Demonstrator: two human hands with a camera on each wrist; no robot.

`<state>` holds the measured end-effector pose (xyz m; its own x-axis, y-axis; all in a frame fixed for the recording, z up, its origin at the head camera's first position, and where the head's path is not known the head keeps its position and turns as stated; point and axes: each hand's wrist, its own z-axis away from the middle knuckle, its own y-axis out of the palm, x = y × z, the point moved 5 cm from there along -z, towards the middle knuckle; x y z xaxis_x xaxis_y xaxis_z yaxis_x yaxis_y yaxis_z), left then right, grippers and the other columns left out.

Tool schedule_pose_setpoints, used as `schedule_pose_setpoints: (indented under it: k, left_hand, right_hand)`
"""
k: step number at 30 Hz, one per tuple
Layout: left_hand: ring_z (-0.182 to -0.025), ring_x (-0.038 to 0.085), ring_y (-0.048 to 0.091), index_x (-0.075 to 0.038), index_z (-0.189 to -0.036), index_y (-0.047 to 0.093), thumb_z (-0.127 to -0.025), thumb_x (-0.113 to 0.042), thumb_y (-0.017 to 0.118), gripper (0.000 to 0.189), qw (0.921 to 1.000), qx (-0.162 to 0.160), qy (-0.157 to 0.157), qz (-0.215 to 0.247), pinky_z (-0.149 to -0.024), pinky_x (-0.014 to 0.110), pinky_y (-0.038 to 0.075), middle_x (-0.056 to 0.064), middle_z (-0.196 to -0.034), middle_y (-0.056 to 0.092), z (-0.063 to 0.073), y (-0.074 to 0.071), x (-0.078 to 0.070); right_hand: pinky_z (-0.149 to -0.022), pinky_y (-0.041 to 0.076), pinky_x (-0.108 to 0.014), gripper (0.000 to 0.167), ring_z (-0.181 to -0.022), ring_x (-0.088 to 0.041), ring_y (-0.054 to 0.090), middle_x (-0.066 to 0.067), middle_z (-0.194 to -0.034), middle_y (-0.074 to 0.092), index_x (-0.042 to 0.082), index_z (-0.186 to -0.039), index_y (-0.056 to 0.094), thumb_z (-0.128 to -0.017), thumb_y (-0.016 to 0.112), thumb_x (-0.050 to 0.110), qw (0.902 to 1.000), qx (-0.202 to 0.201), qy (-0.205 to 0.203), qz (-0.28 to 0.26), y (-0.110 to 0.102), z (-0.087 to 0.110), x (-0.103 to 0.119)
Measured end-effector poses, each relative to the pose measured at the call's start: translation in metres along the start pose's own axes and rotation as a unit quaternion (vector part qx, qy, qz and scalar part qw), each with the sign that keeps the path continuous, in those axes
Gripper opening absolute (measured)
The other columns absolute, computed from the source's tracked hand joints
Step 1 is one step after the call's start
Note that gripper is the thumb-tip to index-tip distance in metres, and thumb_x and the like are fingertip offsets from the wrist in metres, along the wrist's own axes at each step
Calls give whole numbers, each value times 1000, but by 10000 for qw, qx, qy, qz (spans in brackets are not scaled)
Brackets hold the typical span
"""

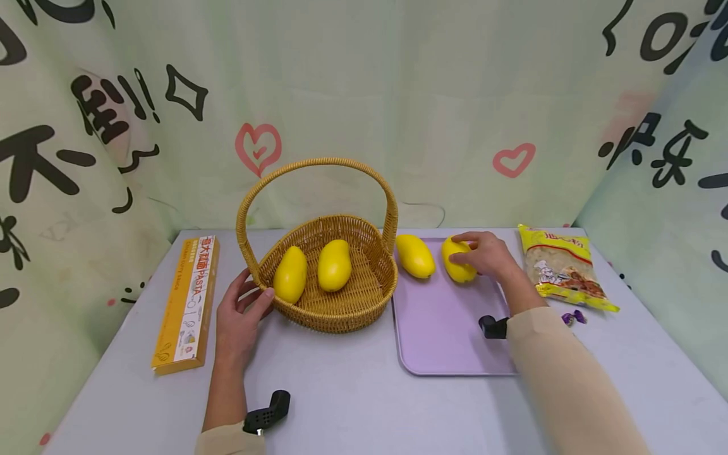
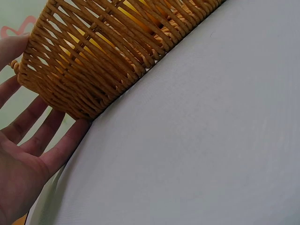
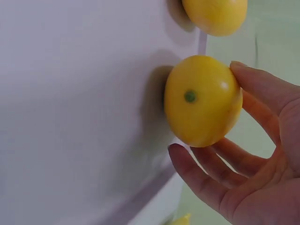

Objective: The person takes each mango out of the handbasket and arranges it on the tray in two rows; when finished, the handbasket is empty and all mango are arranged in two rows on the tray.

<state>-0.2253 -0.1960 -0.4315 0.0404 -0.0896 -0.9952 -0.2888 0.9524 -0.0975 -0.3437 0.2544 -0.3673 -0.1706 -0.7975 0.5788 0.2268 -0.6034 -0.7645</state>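
A wicker basket (image 1: 341,322) with a tall arched handle holds two yellow mangoes, one mango (image 1: 290,275) at its left and another mango (image 1: 334,265) near its middle. My left hand (image 1: 239,319) holds the basket's left side, thumb at the rim and fingers spread along the outer weave (image 2: 79,75). On the purple tray (image 1: 449,341) lie two more mangoes. Around the right one, a mango (image 3: 204,101) with a green stem spot, my right hand (image 1: 486,256) has its thumb and fingers. The other mango (image 1: 415,256) lies left of it, beside the basket.
At the left lies a long yellow pasta box (image 1: 186,303). A yellow snack bag (image 1: 563,268) rests right of the tray, with a small purple-wrapped candy (image 1: 574,317) in front of it. Behind the white table (image 1: 352,404) hangs a printed curtain (image 1: 443,114).
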Motion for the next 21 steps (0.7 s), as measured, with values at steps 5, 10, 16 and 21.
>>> schedule_pose_setpoints:
  k: [5, 10, 16, 21]
  left_hand:
    - [-135, 25, 52, -31, -161, 37, -98, -33, 72, 72, 10000, -48, 12, 24, -86, 10, 55, 10, -149, 48, 1, 1, -1]
    - [-135, 25, 52, -31, -161, 37, -98, -33, 72, 73, 10000, -37, 24, 44, -85, 8, 55, 10, -150, 48, 1, 1, 0]
    - [-136, 26, 51, -30, -162, 34, -98, -32, 72, 74, 10000, 1, 28, 47, -82, 6, 54, 12, -152, 46, 0, 0, 0]
    - [-137, 26, 51, -30, -162, 34, -98, -31, 72, 75, 10000, 10, 2, 40, -82, 6, 53, 12, -152, 46, 0, 0, 0]
  right_hand:
    - [-112, 48, -53, 61, -134, -47, 41, -32, -157, 34, 13, -154, 49, -99, 67, 32, 9992, -274, 172, -239, 3, -4, -2]
    - [-114, 47, -54, 60, -135, -47, 41, -32, -158, 33, 12, -154, 49, -100, 66, 32, 9985, -383, 207, -321, 4, -5, -3]
    - [-111, 50, -51, 59, -132, -46, 43, -32, -158, 32, 12, -153, 50, -100, 65, 31, 9983, -415, 235, -337, 4, -4, -2]
    - [-112, 49, -53, 58, -134, -47, 41, -32, -158, 33, 12, -153, 50, -100, 65, 30, 9980, -472, 287, -294, 3, -1, 1]
